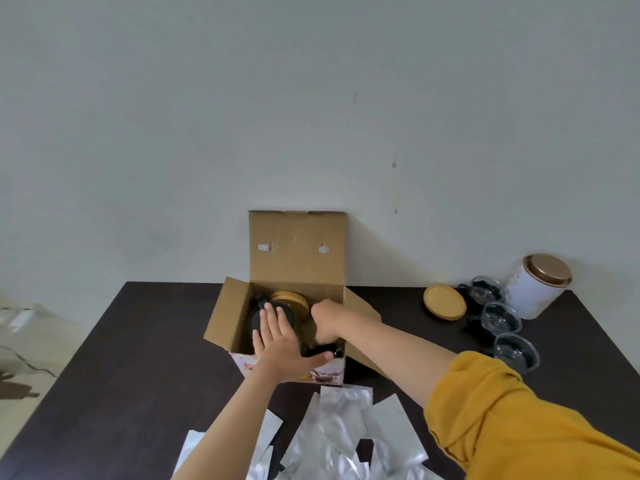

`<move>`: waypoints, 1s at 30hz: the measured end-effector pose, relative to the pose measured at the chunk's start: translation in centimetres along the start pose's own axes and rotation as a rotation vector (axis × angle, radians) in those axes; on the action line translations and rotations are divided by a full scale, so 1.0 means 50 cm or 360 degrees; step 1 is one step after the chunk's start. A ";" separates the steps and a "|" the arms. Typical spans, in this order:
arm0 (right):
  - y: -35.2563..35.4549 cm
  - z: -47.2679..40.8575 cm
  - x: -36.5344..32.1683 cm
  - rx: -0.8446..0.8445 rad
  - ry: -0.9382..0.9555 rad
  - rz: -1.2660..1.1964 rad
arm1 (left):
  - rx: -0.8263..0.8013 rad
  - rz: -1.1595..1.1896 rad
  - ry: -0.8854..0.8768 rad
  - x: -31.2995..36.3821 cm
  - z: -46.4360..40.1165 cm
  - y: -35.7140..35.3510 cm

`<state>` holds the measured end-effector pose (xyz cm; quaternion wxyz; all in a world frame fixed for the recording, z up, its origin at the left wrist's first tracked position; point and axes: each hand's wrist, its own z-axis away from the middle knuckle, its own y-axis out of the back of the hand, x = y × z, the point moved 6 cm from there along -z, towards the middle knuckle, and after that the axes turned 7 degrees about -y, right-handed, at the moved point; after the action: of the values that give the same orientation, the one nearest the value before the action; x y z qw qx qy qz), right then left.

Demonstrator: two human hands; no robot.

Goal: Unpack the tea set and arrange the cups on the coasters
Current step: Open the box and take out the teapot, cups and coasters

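**A:** What lies closest to you?

**Me:** Crumpled silver wrappers, strewn along the near edge of the dark table. They sit just in front of the box and clutter the spot where I would otherwise set things down.

**A:** And your hands?

**Me:** Both are in the open cardboard box. My left hand lies flat, fingers straight and slightly spread, pressing on a dark rounded piece, I think the teapot. My right hand is curled into a fist, reaching down beside it; what it grips is hidden, so I cannot tell.

**A:** Which step is this?

**Me:** Still unpacking, I judge. A wooden disc remains inside at the back. Next I must lift straight up, clear of the box walls and the side flaps, while the left hand steadies what stays.

**A:** Where can things go?

**Me:** Further right, one wooden coaster lies bare, just beside three glass cups in a row, none on a coaster yet. A white tin stands behind them by the wall. The left half of the table offers the most room; the raised lid leans on the wall.
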<state>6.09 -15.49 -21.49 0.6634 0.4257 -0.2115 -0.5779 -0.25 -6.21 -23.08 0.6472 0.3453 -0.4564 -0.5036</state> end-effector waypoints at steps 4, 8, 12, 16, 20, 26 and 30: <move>-0.023 -0.024 -0.009 -0.0207 -0.0065 0.0262 | -0.0028 0.0057 -0.0073 -0.007 -0.002 -0.004; -0.041 -0.041 -0.012 -0.0245 -0.0084 0.0381 | 0.0012 0.0081 -0.0100 -0.007 -0.001 -0.005; -0.045 -0.045 -0.019 -0.0168 -0.0072 0.0448 | 0.0049 0.0080 -0.0117 -0.009 -0.001 -0.004; -0.027 -0.047 -0.016 -0.0024 -0.0066 0.0442 | 0.0037 0.0076 -0.0111 -0.010 -0.001 -0.003; 0.032 -0.028 -0.010 0.0251 -0.0005 0.0330 | 0.0009 0.0063 -0.0097 -0.013 -0.003 -0.004; 0.127 0.048 0.032 0.0613 0.0031 -0.0207 | -0.0014 -0.0009 -0.0037 -0.011 -0.003 0.000; 0.145 0.110 0.119 0.0761 -0.0063 -0.0538 | 0.0012 -0.0022 0.0011 -0.011 -0.003 0.001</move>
<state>7.51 -23.12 -13.87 0.4342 0.5878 -0.2807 -0.6222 -0.10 -5.66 -23.22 0.6441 0.3526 -0.4536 -0.5051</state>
